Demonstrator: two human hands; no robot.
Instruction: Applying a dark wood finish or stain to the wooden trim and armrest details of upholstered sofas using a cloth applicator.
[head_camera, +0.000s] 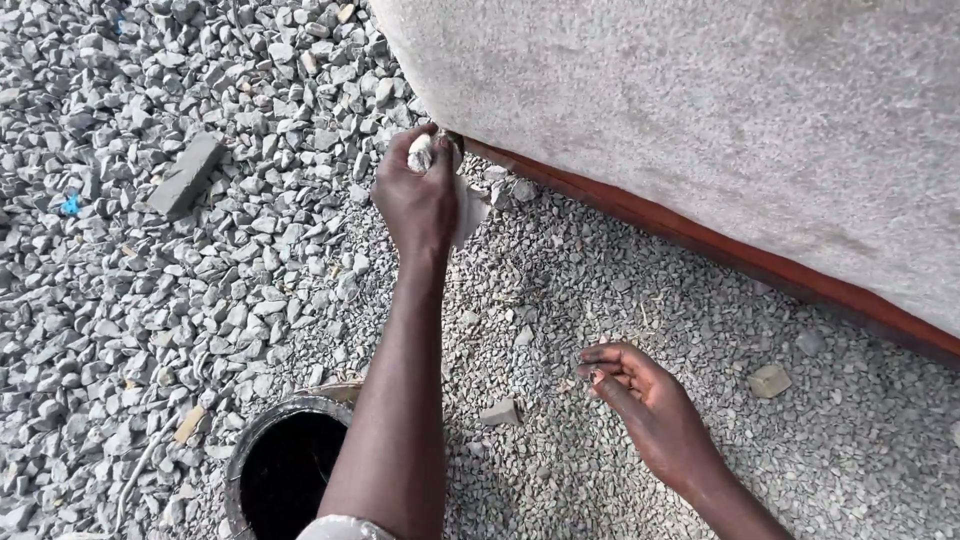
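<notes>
We hold a white rag (452, 190) bunched up in our left hand (418, 200). Our fingers are curled tight around it, so only a small knob of cloth pokes out above them and a flat flap hangs down beside the palm. The rag looks soft, crumpled and a bit grey at the top. That top bit is pressed right at the end of the reddish-brown strip (700, 240), which runs along the bottom edge of the big pale rough slab (700, 100). The slab sits just past our fingertips and looks bumpy, like sand stuck together.

To do this well, we think we should keep the cloth squeezed firmly, push it flat onto the strip, and slide it slowly along the edge so no spot gets missed. We should keep our knuckles off the stones below.

Our right hand (640, 395) is empty and hangs well apart from the rag, closer to us. Its fingers are bent loosely, with the tips near each other, pinching nothing we can see.

Under both hands lies grey gravel (250, 260), with bigger stones to the left of the rag and finer bits under the right hand. A round black bucket (285, 465) sits beside our left arm, dark inside. A flat grey block (185, 178) lies farther left on the stones.
</notes>
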